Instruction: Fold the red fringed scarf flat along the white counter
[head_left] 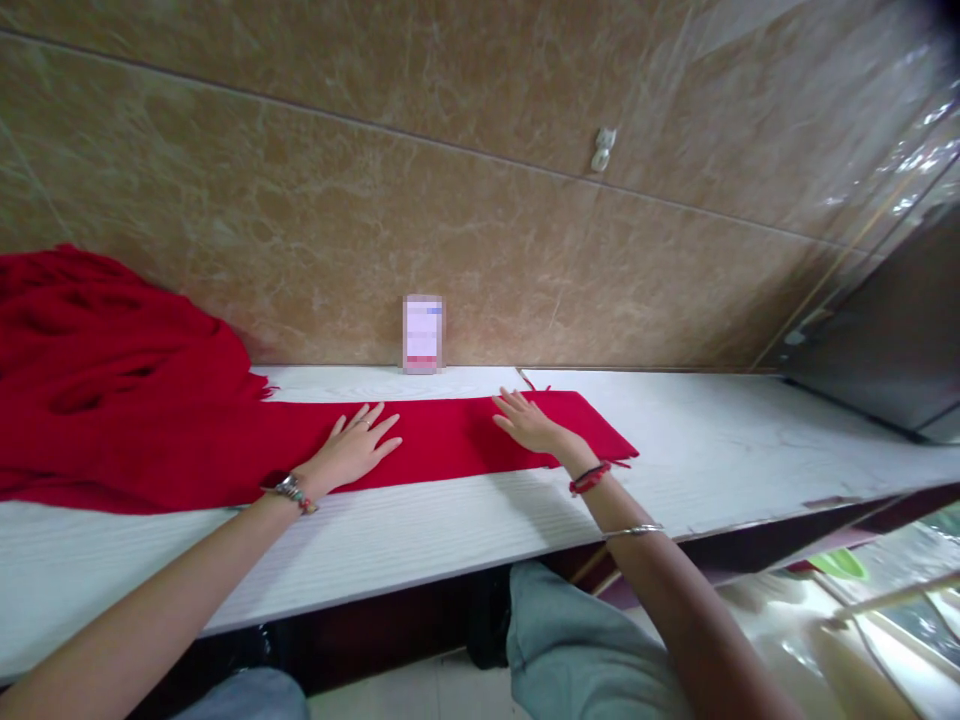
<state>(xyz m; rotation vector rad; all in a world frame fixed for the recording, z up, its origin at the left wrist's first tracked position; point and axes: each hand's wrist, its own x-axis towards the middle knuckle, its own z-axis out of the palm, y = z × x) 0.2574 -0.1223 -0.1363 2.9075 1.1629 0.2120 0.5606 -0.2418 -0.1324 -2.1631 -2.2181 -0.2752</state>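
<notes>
A long red scarf (442,438) lies flat along a white wood-grain table, folded into a band. Toward the left it widens into a loose, rumpled heap (112,350) with a fringed edge. Its right end is cut on a slant, with a few red threads beside it. My left hand (352,450) rests palm down on the middle of the band, fingers spread. Nearer the right end, my right hand (531,424) also lies on the cloth with its fingers stretched out. Neither hand grips anything.
A phone (423,335), its screen blurred, leans upright against the brown marbled wall (300,230) behind the table (720,430). A small white hook (603,149) is fixed to the wall. At the far right stands a dark grey box-like object (885,330).
</notes>
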